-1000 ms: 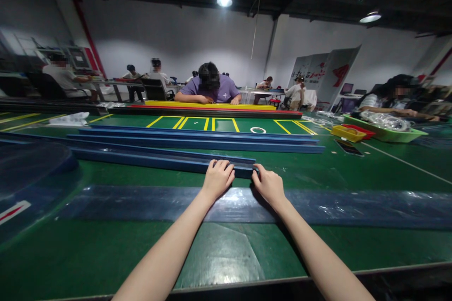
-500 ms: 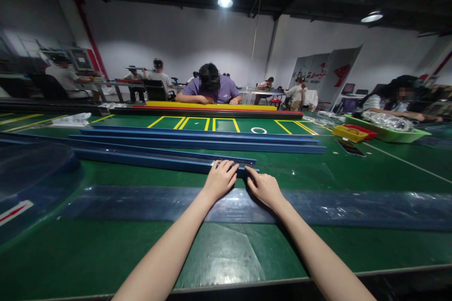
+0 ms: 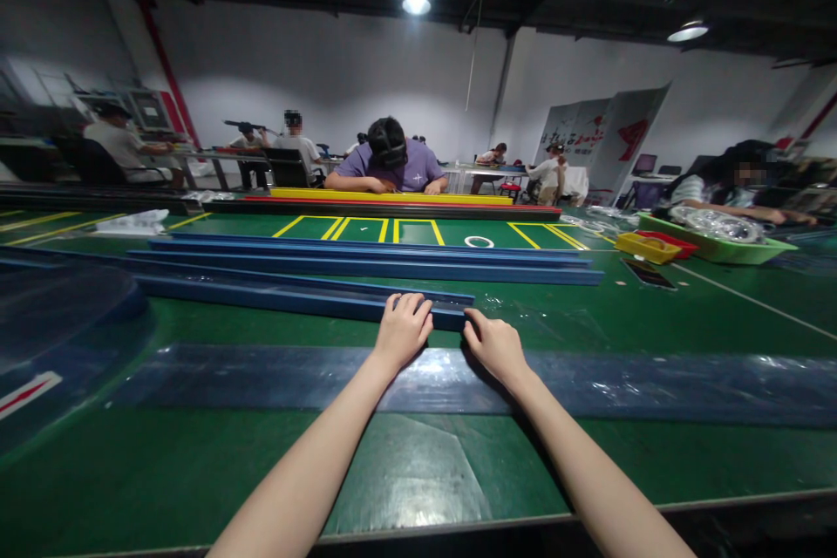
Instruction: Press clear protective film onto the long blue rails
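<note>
A long blue channel strip [image 3: 275,295] lies across the green table [image 3: 196,471], its right end just ahead of me. My left hand [image 3: 404,327] rests on top of that end with the fingers curled over it. My right hand [image 3: 495,346] is closed at the strip's end corner, fingertips pinching its edge. A clear plastic film [image 3: 654,384] covers a dark blue strip lying nearer to me, under both wrists.
More blue strips [image 3: 366,260] lie further back, then yellow, red and black strips [image 3: 392,199] where a person in a purple shirt [image 3: 392,161] leans over. At the right are a green tray [image 3: 719,248], a yellow bin [image 3: 644,246] and a phone [image 3: 644,272]. A tape ring [image 3: 478,241] lies mid-table.
My right hand slid left along the strip's end and then came back slightly to its corner. My left hand's fingers spread briefly and curled over the strip again.
</note>
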Tool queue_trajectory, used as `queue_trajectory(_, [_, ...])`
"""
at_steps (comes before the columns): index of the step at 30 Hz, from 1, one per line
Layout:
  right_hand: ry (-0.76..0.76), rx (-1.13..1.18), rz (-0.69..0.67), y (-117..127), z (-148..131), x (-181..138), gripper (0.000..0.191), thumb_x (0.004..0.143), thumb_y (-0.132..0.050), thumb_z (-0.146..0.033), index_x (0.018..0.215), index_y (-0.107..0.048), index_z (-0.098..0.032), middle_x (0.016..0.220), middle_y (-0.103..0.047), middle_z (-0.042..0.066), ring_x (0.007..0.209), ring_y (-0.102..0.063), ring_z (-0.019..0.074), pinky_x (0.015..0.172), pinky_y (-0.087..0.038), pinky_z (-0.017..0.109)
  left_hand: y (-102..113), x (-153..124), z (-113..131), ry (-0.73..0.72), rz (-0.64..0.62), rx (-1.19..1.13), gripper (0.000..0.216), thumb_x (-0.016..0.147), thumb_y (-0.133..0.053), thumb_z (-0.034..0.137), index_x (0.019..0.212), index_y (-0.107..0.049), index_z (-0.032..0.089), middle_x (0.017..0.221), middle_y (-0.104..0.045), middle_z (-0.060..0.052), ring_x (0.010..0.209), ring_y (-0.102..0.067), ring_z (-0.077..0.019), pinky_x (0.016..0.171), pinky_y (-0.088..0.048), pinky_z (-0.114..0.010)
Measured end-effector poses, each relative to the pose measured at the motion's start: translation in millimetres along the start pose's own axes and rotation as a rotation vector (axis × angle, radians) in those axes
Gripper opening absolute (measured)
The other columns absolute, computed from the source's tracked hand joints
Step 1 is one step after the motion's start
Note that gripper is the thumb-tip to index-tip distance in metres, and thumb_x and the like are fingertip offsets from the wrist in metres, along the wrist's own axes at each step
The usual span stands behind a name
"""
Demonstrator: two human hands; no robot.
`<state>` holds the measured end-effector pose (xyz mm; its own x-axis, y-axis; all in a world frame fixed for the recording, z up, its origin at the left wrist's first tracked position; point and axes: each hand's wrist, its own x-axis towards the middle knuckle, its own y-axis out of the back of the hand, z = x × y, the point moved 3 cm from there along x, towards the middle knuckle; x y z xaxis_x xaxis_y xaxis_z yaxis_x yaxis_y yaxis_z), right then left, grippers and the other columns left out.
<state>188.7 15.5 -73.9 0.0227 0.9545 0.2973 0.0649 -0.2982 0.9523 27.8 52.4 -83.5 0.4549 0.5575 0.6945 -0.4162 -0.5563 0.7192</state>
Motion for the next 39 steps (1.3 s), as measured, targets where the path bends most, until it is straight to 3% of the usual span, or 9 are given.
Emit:
queue_trajectory(5, [0.226, 0.006, -0.082, -2.9, -8.5, -2.3, 0.044, 0.087, -0.034, -0.029, 0.129, -0.044, -0.025, 0.094, -0.069, 0.007, 0.082, -0.065, 0.0177, 0.067, -0.042, 0.024, -5.0, -1.8, 4.9, -0.176, -0.073, -0.056, 0.031, 0.086, -0.042, 0.022, 0.115, -0.052, 0.019, 0.115, -0.058, -0.008, 0.106, -0.051, -0.0195, 0.089, -0.034, -0.036])
queue_trajectory(9, [0.107, -0.038, -0.025, -0.4, -4.7, -0.8, 0.042, 0.088, -0.031, -0.030, 0.127, -0.045, -0.022, 0.089, -0.070, 0.008, 0.078, -0.065, 0.0184, 0.063, -0.041, 0.024, -6.2, -2.0, 3.1, -0.127, -0.072, -0.042, 0.027, 0.087, -0.041, 0.024, 0.111, -0.055, 0.021, 0.109, -0.061, -0.007, 0.102, -0.053, -0.0196, 0.088, -0.034, -0.038])
queue_trajectory(14, [-0.089, -0.053, 0.055, 3.0, 5.7, 1.8, 0.036, 0.089, -0.031, -0.031, 0.110, -0.058, -0.022, 0.082, -0.070, 0.007, 0.074, -0.065, 0.0183, 0.061, -0.039, 0.023, -3.5, -1.1, -1.2, 0.022, -0.060, 0.026, 0.020, 0.082, -0.046, 0.019, 0.097, -0.060, 0.019, 0.103, -0.062, -0.008, 0.096, -0.054, -0.0207, 0.089, -0.034, -0.040])
queue_trajectory(19, [0.083, -0.024, -0.010, -0.3, 1.3, 0.4, 0.039, 0.088, -0.032, -0.030, 0.120, -0.053, -0.023, 0.087, -0.070, 0.007, 0.077, -0.065, 0.0182, 0.064, -0.040, 0.024, -1.6, -0.8, -2.1, 0.067, -0.054, 0.036, 0.023, 0.080, -0.047, 0.015, 0.099, -0.059, 0.017, 0.105, -0.061, -0.009, 0.099, -0.053, -0.0225, 0.091, -0.033, -0.041])
queue_trajectory(24, [0.245, -0.019, -0.062, -0.8, -6.4, -2.9, 0.044, 0.087, -0.034, -0.028, 0.129, -0.044, -0.025, 0.095, -0.069, 0.006, 0.082, -0.064, 0.0182, 0.066, -0.041, 0.025, -5.4, -2.0, 1.5, -0.090, -0.113, -0.067, 0.037, 0.081, -0.046, 0.015, 0.117, -0.051, 0.019, 0.116, -0.057, -0.009, 0.107, -0.049, -0.0211, 0.089, -0.036, -0.038])
queue_trajectory(27, [0.152, -0.051, -0.027, 4.3, -0.1, -0.3, 0.042, 0.087, -0.034, -0.029, 0.127, -0.046, -0.024, 0.092, -0.069, 0.006, 0.079, -0.065, 0.0182, 0.063, -0.040, 0.024, -7.3, -2.8, 1.2, -0.108, -0.146, -0.088, 0.036, 0.081, -0.047, 0.017, 0.117, -0.052, 0.021, 0.114, -0.058, -0.008, 0.106, -0.050, -0.0209, 0.087, -0.037, -0.038])
queue_trajectory(32, [-0.088, -0.074, 0.092, 13.7, 21.0, 4.9, 0.035, 0.089, -0.032, -0.031, 0.105, -0.062, -0.023, 0.084, -0.070, 0.006, 0.076, -0.064, 0.0184, 0.059, -0.037, 0.022, -5.3, -2.6, -3.6, 0.017, -0.079, -0.034, 0.027, 0.081, -0.047, 0.017, 0.104, -0.059, 0.021, 0.106, -0.061, -0.007, 0.099, -0.053, -0.0211, 0.087, -0.036, -0.039])
queue_trajectory(36, [-0.063, -0.067, 0.070, 11.4, 21.5, 4.8, 0.033, 0.088, -0.032, -0.030, 0.097, -0.064, -0.023, 0.084, -0.070, 0.005, 0.076, -0.064, 0.0178, 0.059, -0.036, 0.022, -1.7, -2.4, -5.0, 0.072, -0.022, -0.009, 0.022, 0.081, -0.046, 0.017, 0.097, -0.061, 0.020, 0.100, -0.063, -0.007, 0.095, -0.055, -0.0212, 0.087, -0.035, -0.039])
queue_trajectory(39, [0.049, -0.066, 0.013, 6.4, 11.3, 2.5, 0.035, 0.088, -0.033, -0.031, 0.109, -0.060, -0.023, 0.085, -0.070, 0.006, 0.076, -0.064, 0.0181, 0.060, -0.037, 0.023, 1.1, -1.9, -2.7, 0.034, 0.000, -0.026, 0.025, 0.082, -0.045, 0.016, 0.102, -0.060, 0.019, 0.103, -0.062, -0.008, 0.098, -0.054, -0.0213, 0.088, -0.035, -0.038])
